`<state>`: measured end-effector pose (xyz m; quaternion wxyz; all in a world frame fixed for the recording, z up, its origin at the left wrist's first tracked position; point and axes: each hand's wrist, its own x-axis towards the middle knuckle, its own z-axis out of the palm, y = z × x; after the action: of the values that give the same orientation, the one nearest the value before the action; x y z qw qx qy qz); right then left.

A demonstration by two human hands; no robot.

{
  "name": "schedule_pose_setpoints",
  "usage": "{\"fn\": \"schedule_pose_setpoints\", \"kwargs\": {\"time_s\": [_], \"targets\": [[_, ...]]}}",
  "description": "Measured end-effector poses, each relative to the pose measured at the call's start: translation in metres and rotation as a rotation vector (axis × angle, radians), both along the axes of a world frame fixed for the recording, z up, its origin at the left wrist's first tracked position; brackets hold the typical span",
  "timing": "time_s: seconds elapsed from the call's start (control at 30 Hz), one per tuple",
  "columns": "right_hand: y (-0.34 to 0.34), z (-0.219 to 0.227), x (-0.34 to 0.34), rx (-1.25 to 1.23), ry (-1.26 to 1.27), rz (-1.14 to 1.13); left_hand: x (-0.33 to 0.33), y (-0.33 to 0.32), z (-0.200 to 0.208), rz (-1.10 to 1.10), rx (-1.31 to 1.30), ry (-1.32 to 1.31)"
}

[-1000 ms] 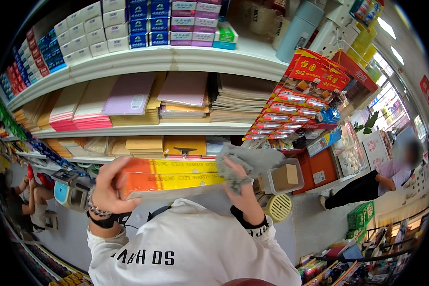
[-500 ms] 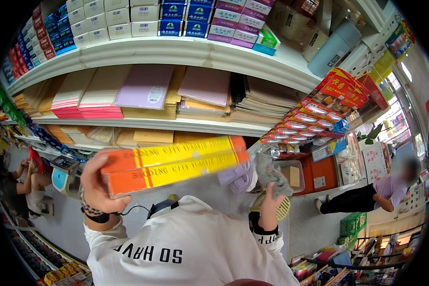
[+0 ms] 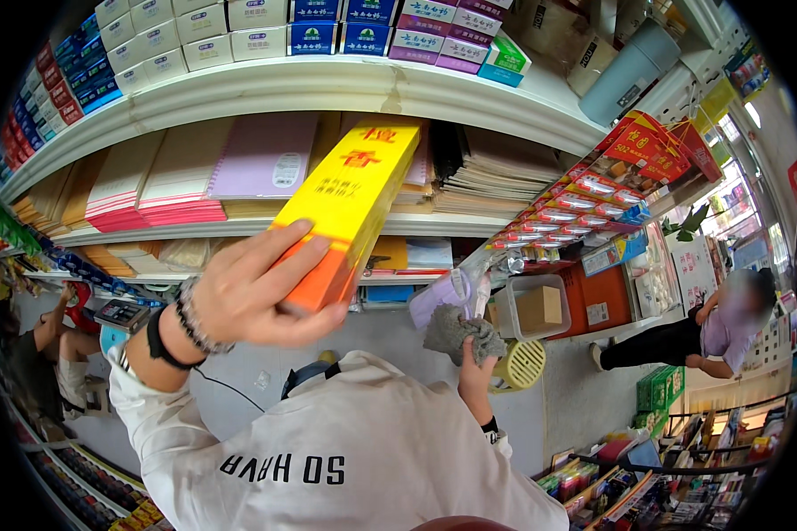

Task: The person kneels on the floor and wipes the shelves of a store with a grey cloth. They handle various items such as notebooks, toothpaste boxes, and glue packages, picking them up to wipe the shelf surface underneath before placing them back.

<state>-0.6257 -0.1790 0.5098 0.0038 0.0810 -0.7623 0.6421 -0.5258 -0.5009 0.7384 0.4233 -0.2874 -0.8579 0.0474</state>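
My left hand [image 3: 257, 288] grips one end of a pair of long yellow-and-orange cardboard boxes [image 3: 354, 190], its fingers over the top and the thumb underneath. The boxes lie together, their far end slanting up to the right in front of the middle shelf's notebooks. Lower and to the right, a crumpled grey cloth [image 3: 456, 334] is bunched in my right hand [image 3: 476, 365], well apart from the boxes.
The upper shelf [image 3: 266, 84] bears rows of small boxes and a grey-blue thermos [image 3: 633, 71]. Notebooks [image 3: 266, 159] and envelopes fill the middle shelf. Carded glue tubes [image 3: 584, 199] hang at right. A yellow stool [image 3: 518, 365] and a clear bin [image 3: 505, 310] stand below. Another person [image 3: 731, 323] stands right.
My left hand has turned the boxes from lying crosswise to pointing away, their upper face now showing. My right hand has drawn the cloth a little left and closed more around it.
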Motion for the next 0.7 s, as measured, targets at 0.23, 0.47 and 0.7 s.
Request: {"fn": "schedule_pose_setpoints", "kwargs": {"time_s": [0.23, 0.47, 0.7], "targets": [[-0.017, -0.011, 0.003, -0.099, -0.018, -0.016, -0.109, -0.026, -0.046, 0.081, -0.168, 0.058], [-0.032, -0.014, 0.010, -0.130, 0.060, -0.147, -0.144, -0.034, -0.072, 0.228, -0.311, -0.022], [-0.034, -0.019, 0.015, -0.106, 0.043, -0.216, -0.127, -0.017, -0.042, 0.041, -0.081, -0.146]]}}
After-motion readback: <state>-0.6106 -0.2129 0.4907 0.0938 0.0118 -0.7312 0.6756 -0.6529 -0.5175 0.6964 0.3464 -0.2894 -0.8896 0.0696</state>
